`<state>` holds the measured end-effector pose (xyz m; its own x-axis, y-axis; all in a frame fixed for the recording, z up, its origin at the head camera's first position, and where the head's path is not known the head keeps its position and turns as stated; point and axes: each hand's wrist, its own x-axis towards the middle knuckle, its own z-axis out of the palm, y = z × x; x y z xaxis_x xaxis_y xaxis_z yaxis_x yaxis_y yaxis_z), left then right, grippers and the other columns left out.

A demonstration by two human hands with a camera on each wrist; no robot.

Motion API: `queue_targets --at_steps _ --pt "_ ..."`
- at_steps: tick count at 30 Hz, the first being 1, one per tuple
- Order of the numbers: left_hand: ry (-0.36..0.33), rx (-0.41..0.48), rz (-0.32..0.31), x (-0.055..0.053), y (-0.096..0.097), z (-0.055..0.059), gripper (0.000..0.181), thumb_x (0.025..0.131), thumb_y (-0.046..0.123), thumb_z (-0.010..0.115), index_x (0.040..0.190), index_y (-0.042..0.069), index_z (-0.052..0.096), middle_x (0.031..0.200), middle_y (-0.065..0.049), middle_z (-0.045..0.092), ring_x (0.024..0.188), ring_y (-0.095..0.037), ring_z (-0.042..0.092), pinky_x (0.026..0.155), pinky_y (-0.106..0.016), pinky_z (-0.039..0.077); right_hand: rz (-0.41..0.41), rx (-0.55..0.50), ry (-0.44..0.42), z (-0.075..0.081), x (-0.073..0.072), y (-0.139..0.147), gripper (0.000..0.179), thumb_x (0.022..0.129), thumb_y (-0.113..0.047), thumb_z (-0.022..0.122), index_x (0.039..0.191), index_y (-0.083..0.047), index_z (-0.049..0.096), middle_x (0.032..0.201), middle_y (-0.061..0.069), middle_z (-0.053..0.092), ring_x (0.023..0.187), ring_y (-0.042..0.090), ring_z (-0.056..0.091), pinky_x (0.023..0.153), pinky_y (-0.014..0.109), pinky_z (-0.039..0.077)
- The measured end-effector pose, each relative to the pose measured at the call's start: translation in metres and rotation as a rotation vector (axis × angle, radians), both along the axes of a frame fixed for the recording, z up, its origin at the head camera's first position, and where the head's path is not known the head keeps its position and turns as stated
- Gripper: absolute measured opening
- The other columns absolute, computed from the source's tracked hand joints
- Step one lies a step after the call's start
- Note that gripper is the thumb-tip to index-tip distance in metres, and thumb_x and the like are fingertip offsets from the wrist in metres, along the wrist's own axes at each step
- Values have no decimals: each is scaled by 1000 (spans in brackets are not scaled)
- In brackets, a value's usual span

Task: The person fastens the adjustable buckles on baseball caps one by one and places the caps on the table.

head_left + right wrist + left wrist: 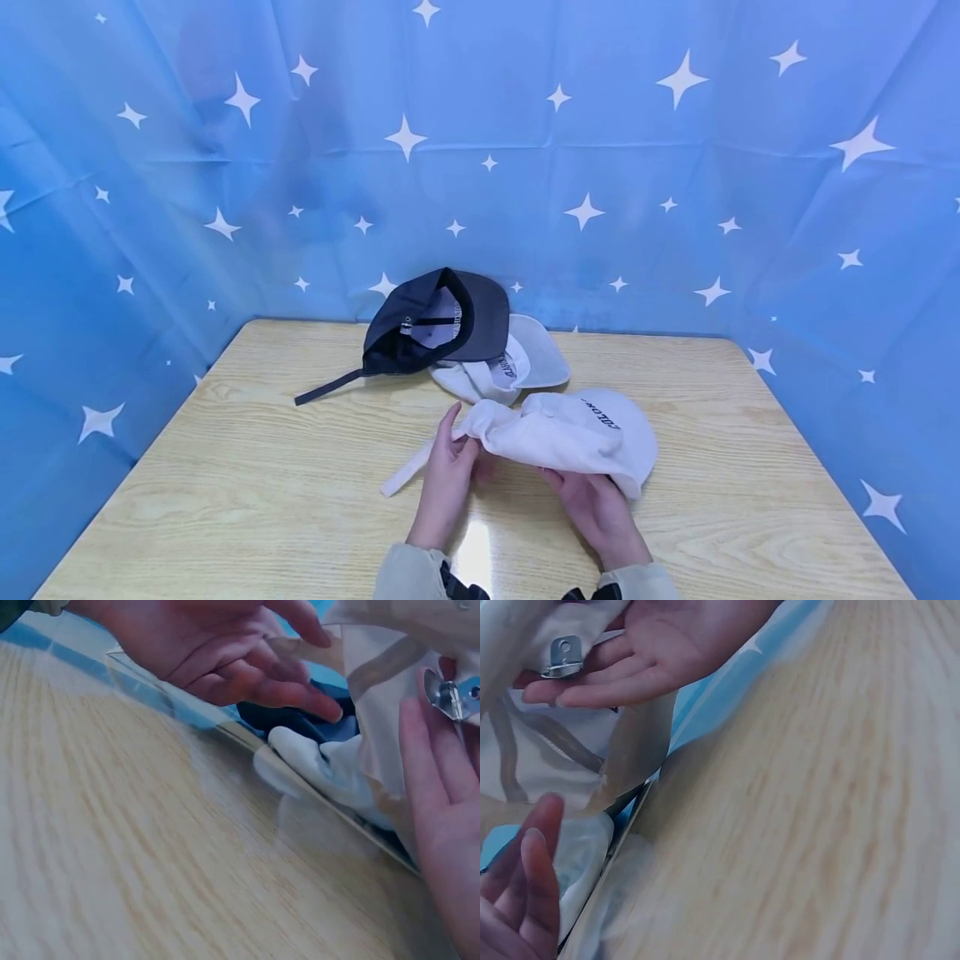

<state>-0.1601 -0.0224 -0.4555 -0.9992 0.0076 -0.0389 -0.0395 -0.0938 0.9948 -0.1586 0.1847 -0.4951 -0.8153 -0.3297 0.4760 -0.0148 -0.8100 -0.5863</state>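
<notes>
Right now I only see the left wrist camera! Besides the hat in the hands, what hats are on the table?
Observer: In the head view, a black cap lies partly over a second white cap.
Operator: Ooh! Does the black one have a strap?
Observer: Yes, its dark strap stretches out toward the person's left.
Operator: Any writing on the one being held?
Observer: Yes, dark letters show on the outside of the held white cap.

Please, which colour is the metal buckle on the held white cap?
The buckle is silver; it shows best in the left wrist view.
</notes>
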Motion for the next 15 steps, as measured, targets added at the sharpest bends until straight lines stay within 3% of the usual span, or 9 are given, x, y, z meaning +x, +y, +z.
queue_targets --at_steps 3,6,10,12,15 --pt "-56 -3 -55 -3 -1 -11 58 91 22 48 141 14 21 76 -23 62 51 -26 59 45 -33 48 -15 -4 -41 1 1 1 37 97 -6 20 134 -10 27 130 6 41 120 23 39 101 44 27" --pt "-111 21 -167 -1 -2 -16 52 92 34 45 136 10 31 76 -22 64 41 -19 55 34 -26 42 -24 -37 -73 3 0 2 38 98 -9 17 134 -11 26 131 5 40 123 23 36 103 41 23" --pt "-162 83 -324 0 -3 -17 59 89 50 41 125 3 45 71 -14 65 36 -11 47 33 -20 36 -48 -113 -141 4 -2 5 38 98 -13 14 132 -11 29 126 6 44 118 25 40 101 40 24" --pt "-173 140 -360 0 -4 -17 64 88 53 42 121 -2 46 66 -11 64 37 -9 46 34 -19 36 -68 -160 -190 5 -2 7 38 98 -15 15 134 -14 27 128 6 43 119 24 38 103 40 22" --pt "-183 269 -391 -1 -6 -16 63 88 49 45 120 -6 46 77 -12 65 48 -11 55 37 -18 39 -113 -243 -256 7 -2 10 39 98 -21 19 137 -17 23 131 5 39 121 23 37 105 40 18"
